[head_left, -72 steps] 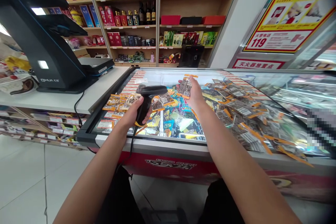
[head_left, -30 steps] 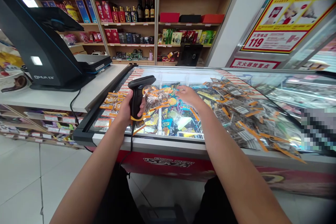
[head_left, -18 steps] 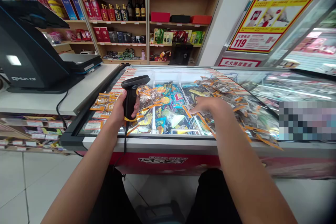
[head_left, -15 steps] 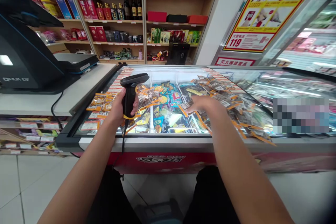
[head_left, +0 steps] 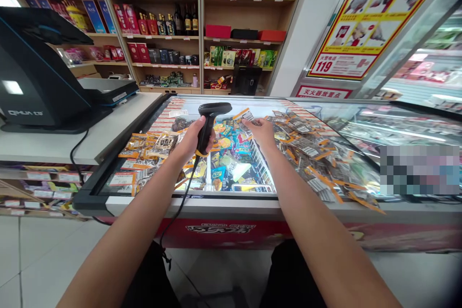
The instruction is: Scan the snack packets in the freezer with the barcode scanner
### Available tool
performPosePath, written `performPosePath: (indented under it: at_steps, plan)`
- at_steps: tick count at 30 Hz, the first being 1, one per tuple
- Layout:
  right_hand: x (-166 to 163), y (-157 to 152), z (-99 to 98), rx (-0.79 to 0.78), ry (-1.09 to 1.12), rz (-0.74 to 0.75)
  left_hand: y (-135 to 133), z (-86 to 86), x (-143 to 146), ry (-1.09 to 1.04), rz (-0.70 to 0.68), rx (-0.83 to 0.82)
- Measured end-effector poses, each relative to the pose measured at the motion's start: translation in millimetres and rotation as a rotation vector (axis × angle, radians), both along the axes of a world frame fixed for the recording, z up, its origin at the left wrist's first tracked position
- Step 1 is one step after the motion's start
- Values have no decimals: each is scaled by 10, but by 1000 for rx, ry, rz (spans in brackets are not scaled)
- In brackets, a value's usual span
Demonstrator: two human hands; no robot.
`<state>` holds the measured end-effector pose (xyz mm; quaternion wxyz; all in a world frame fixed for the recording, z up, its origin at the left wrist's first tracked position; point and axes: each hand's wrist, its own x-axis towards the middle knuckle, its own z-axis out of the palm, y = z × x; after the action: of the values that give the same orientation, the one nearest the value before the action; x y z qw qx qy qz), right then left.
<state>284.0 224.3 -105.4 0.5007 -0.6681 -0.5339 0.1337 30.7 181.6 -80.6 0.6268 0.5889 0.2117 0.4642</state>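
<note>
1. Left hand (head_left: 189,140): grip is wrapped full around the handle of a black scanner (head_left: 211,114). The scanner head points right, toward the right hand. Its cable (head_left: 177,209) drops over the freezer's front edge (head_left: 231,203).
2. Right hand (head_left: 261,131): palm down and fingers stretched forward. The fingertips meet a small packet (head_left: 247,116) with an orange strip, just right of the scanner head. I cannot tell whether the grip is closed on the packet or only touching it.
3. Both hands hover over the middle of the freezer top. Wrapped goods in wire dividers (head_left: 231,163) show there.
4. A loose heap of packets (head_left: 317,163) crowds the glass to the right, running close to the front edge. A smaller spread of packets (head_left: 151,147) lies to the left.
5. The clearest room is the middle strip between the two heaps.
6. The white surface (head_left: 108,132) meets the freezer's left edge and carries a black till (head_left: 32,82).
7. Shelves of boxes and bottles (head_left: 173,38) stand well behind.
</note>
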Motion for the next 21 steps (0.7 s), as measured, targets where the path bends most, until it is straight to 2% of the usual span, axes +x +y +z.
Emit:
performPosePath:
  at_steps: [2,7,10,13,17,21]
  plan:
    - [20,-39,0,-25,179,-1,9,-70,-28,-1,-12,7]
    - [-8,-55,67,-109,872,35,2,-135,-47,32,-20,20]
    - [-41,-42,90,-107,1097,120,-23,-147,-32,75,-31,14]
    - [-76,-50,88,-78,1133,189,-49,-152,-24,131,-92,-3]
    - [-116,-61,60,-28,1041,215,-88,-149,-18,230,-216,-1]
    - [-121,-24,13,-43,986,207,-135,-139,-5,263,-248,-7]
